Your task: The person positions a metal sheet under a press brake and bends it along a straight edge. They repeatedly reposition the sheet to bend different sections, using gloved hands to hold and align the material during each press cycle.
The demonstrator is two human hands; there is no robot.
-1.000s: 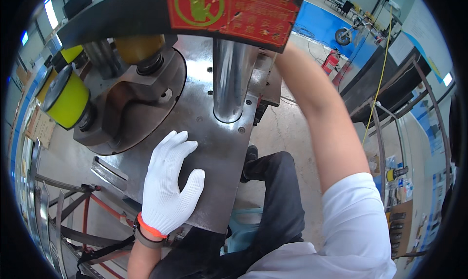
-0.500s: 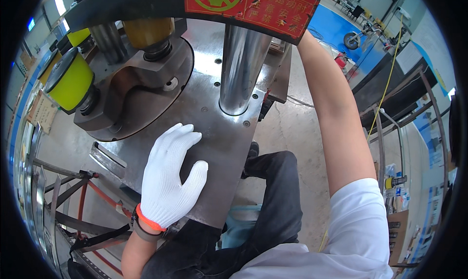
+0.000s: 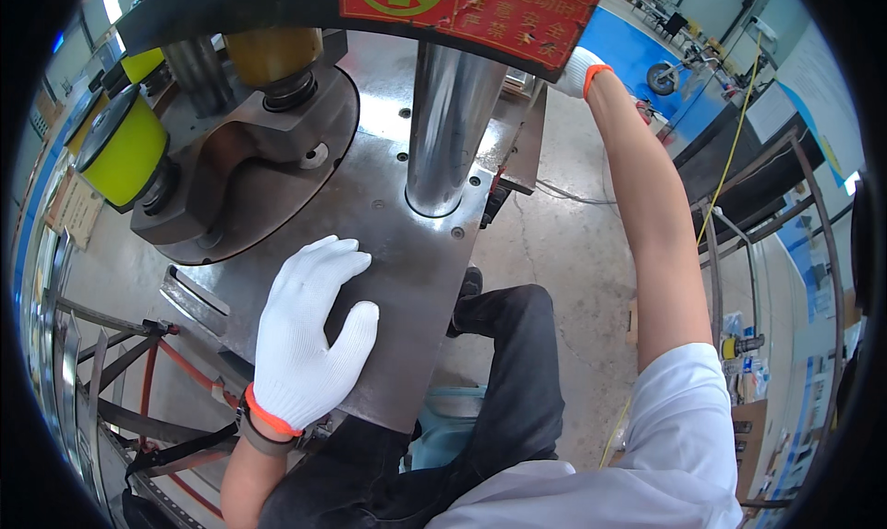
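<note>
My left hand (image 3: pixel 309 335), in a white knit glove with an orange cuff, lies on the bare steel machine table (image 3: pixel 397 330). Its fingers are stretched out and the thumb stands apart, holding nothing. Beyond it is a round steel turntable (image 3: pixel 328 173) bearing a curved dark block, a lime-yellow roller (image 3: pixel 125 155) and an amber roller (image 3: pixel 273 58). A polished steel column (image 3: pixel 448 132) rises from the table to the right. My right arm reaches forward past the machine's dark upper beam (image 3: pixel 231 12). Only part of my right hand (image 3: pixel 575 72), gloved in white, shows beside the beam; its fingers are hidden.
A red warning sign (image 3: pixel 471 12) covers the beam's front. Left of the table stands a rack of metal strips (image 3: pixel 139 418) with red bars. My legs are under the table edge, by a light-blue stool (image 3: pixel 448 427). A dark metal frame (image 3: pixel 822 206) stands at right.
The view has shifted slightly. My right hand has come partly into sight beside the beam, with its white glove and orange cuff showing. My left hand keeps its place on the table.
</note>
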